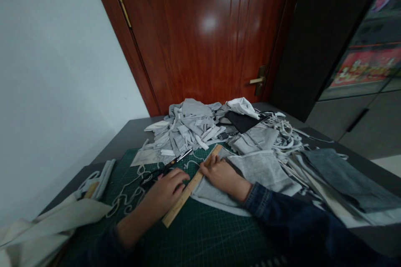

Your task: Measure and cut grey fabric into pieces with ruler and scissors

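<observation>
A wooden ruler (191, 187) lies slantwise on a green cutting mat (200, 233), along the left edge of a grey fabric piece (213, 194). My right hand (224, 175) lies flat on the fabric, fingertips pressing the ruler's upper part. My left hand (166, 192) rests on the mat just left of the ruler, fingers curled loosely, its fingertips touching the ruler's edge. Black-handled scissors (169, 164) lie just beyond my left hand. What my left fingers hold, if anything, is hidden.
A heap of grey and white fabric strips (191, 127) fills the back of the dark table, with a black piece (242, 121) and larger grey pieces (341, 175) to the right. White cord (128, 196) curls on the mat at the left. Pale cloth (53, 221) lies at the near left. A brown door (203, 33) stands behind.
</observation>
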The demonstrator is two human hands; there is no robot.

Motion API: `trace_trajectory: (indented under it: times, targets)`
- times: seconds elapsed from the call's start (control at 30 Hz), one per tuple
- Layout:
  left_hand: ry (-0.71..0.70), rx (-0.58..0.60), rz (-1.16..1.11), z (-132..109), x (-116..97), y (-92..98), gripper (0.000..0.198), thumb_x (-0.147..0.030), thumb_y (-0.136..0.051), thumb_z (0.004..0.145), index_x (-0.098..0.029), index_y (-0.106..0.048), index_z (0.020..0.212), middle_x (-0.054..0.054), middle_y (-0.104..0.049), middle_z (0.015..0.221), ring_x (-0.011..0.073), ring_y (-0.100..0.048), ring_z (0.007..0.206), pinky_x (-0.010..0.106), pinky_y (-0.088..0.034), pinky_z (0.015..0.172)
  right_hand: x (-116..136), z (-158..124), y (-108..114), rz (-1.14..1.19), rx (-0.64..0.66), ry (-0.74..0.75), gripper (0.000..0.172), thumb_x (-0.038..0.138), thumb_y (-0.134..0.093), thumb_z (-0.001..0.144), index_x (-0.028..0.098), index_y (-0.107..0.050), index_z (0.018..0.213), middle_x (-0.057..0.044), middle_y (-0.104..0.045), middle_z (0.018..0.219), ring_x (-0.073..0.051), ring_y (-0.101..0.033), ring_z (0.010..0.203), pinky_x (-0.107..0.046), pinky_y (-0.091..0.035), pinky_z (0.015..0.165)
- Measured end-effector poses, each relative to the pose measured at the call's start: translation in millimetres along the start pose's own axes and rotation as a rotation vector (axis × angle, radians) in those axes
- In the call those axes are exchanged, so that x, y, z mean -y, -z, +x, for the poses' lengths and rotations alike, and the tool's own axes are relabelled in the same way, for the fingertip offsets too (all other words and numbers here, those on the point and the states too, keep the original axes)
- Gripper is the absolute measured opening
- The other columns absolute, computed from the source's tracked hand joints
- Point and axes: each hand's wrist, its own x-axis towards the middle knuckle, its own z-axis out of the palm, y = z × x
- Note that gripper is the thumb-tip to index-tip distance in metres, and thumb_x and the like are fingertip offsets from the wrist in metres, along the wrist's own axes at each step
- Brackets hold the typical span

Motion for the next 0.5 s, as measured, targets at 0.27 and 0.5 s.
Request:
trace_trajectory:
  times: [0.27,0.5]
  targets:
    - [-0.076,0.151,-0.071,5.4,-1.9,2.8,0.032,-0.016,-0.060,0.088,-0.028,-0.070,0.116,0.002,-0.063,0.123,0.0190,-0.062,0.114,0.029,-0.046,0.099,3.9,-1.3,-0.1,0.006,0.000,-0.023,0.043,0.018,-0.042,0.103,0.014,-0.048,0.145,-0.033,-0.066,0.124,-0.041,-0.068,0.112,-0.052,-0.055,0.080]
    - [-0.281,0.203,0.254,13.8,-11.9,-6.0,0.016,-0.009,-0.057,0.088,-0.022,-0.063,0.096,0.003,-0.065,0.114,0.0218,-0.060,0.108,0.033,-0.048,0.092,4.8,-1.6,5.2,-0.025,0.021,-0.035,0.039,0.019,-0.038,0.104,0.015,-0.049,0.141,-0.031,-0.069,0.117,-0.038,-0.071,0.102,-0.047,-0.055,0.075]
